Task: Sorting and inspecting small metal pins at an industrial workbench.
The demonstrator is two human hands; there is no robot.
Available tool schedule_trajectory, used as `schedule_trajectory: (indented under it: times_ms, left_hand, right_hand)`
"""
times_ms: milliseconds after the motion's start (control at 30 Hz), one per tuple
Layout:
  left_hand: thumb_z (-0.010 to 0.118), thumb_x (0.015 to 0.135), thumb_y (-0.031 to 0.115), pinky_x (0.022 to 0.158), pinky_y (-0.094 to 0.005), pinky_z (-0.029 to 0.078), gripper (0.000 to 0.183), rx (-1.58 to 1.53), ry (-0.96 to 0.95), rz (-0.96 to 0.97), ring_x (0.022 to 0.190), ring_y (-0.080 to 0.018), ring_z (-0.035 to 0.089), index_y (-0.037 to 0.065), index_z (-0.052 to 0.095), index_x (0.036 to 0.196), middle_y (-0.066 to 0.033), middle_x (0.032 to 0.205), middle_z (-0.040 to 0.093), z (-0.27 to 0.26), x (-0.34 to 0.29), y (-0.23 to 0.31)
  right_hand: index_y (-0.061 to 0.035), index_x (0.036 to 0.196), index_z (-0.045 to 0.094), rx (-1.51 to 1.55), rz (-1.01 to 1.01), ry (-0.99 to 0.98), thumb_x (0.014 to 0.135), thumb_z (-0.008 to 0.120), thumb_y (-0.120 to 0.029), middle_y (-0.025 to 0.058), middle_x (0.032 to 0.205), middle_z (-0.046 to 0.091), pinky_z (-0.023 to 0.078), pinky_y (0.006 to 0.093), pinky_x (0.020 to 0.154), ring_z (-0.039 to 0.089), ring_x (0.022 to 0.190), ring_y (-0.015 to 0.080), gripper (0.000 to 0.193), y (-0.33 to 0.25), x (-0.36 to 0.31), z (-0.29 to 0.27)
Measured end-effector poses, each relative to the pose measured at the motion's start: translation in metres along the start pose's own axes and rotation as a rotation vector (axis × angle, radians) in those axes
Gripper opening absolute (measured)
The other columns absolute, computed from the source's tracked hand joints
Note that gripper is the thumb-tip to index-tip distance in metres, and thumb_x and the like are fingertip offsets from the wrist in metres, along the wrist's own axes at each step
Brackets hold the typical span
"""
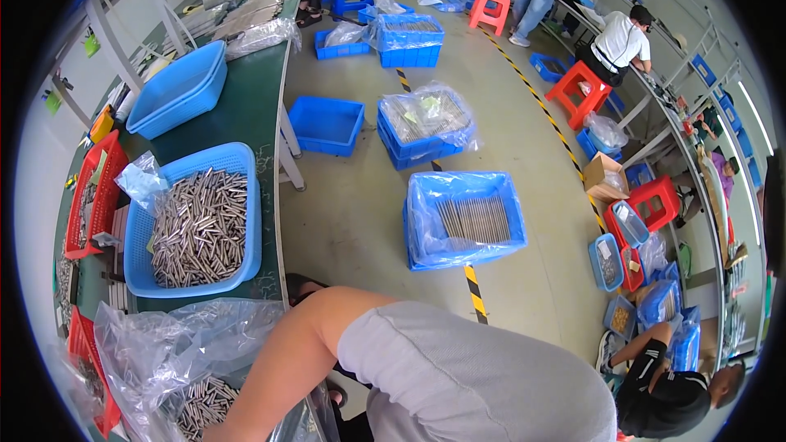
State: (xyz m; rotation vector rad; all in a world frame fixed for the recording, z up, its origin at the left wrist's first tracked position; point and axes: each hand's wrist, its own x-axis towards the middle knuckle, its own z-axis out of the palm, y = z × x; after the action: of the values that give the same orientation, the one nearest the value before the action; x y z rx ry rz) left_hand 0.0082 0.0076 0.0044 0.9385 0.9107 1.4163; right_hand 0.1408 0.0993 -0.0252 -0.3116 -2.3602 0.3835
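My right arm, in a grey short sleeve, bends down toward the green-topped bench at the left. Only the edge of my right hand point(214, 433) shows at the lower rim, and its fingers are cut off from view. Beside it lies a heap of short metal pins point(205, 406) in a clear plastic bag point(155, 348). Past the bag stands a light-blue basket point(250, 229) filled with similar metal pins point(201, 225). A small clear bag point(142, 183) rests at that basket's left corner. My left hand is out of view.
Stacked light-blue bins point(182, 92) and a red basket point(105, 196) share the bench point(246, 90). On the floor, a plastic-lined blue crate point(467, 255) holds rows of metal rods, with more blue crates beyond. Several people sit or stand along the right-hand bench, near red stools point(579, 86).
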Motion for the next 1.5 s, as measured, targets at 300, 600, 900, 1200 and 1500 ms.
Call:
schedule_trajectory:
  times_ms: [300, 600, 900, 1200, 1500]
  left_hand:
    - [0.057, 0.085, 0.009, 0.069, -0.0296, 0.047, 0.013, -0.4, -1.211, 0.366, 0.08, -0.0203, 0.059, 0.003, 0.062, 0.094, -0.0104, 0.091, 0.063, -0.048, 0.084, -0.043]
    - [0.06, 0.083, 0.009, 0.073, -0.0295, 0.049, 0.013, -0.112, -0.048, -0.008, 0.081, -0.0195, 0.06, 0.003, 0.062, 0.094, -0.0094, 0.092, 0.063, -0.025, 0.025, -0.019]
    - [0.064, 0.08, 0.013, 0.073, -0.0288, 0.048, 0.028, -0.117, -0.082, -0.001, 0.084, -0.019, 0.059, 0.004, 0.057, 0.105, -0.0078, 0.098, 0.06, -0.036, 0.004, -0.016]
    - [0.064, 0.079, 0.015, 0.071, -0.028, 0.046, 0.032, -0.02, -0.081, -0.102, 0.088, -0.0181, 0.057, 0.006, 0.055, 0.108, -0.0067, 0.103, 0.057, -0.054, 0.033, -0.026]
    - [0.058, 0.083, 0.011, 0.065, -0.0277, 0.047, 0.003, -0.452, -1.242, 0.461, 0.071, -0.0193, 0.059, 0.01, 0.061, 0.084, -0.0091, 0.077, 0.062, -0.084, 0.088, -0.049]
  right_hand:
    - [-0.0103, 0.082, 0.062, 0.344, 0.219, 0.178, 0.085, 0.054, -0.027, 0.0112, 0.077, 0.065, 0.047, 0.0425, 0.064, 0.062, 0.073, 0.0313, 0.019, 0.009, 0.019, 0.004]
    - [-0.0125, 0.086, 0.064, 0.378, 0.275, 0.187, 0.084, 0.056, -0.028, 0.0095, 0.077, 0.066, 0.047, 0.0417, 0.063, 0.062, 0.072, 0.0301, 0.017, -0.001, 0.016, -0.005]
    - [-0.012, 0.081, 0.065, 0.396, 0.14, 0.161, 0.082, 0.06, -0.025, 0.006, 0.073, 0.066, 0.046, 0.0383, 0.06, 0.062, 0.068, 0.0242, 0.014, 0.003, 0.015, 0.004]
    - [-0.0125, 0.073, 0.068, 0.526, 0.255, 0.082, 0.073, 0.07, -0.026, 0.0034, 0.072, 0.066, 0.045, 0.0342, 0.058, 0.061, 0.065, 0.0194, 0.013, 0.003, 0.016, -0.002]
    - [0.0001, 0.075, 0.062, 1.263, 0.718, 0.246, 0.069, 0.066, -0.011, 0.0142, 0.068, 0.059, 0.048, 0.0392, 0.053, 0.059, 0.057, 0.0257, 0.013, 0.019, 0.034, -0.002]
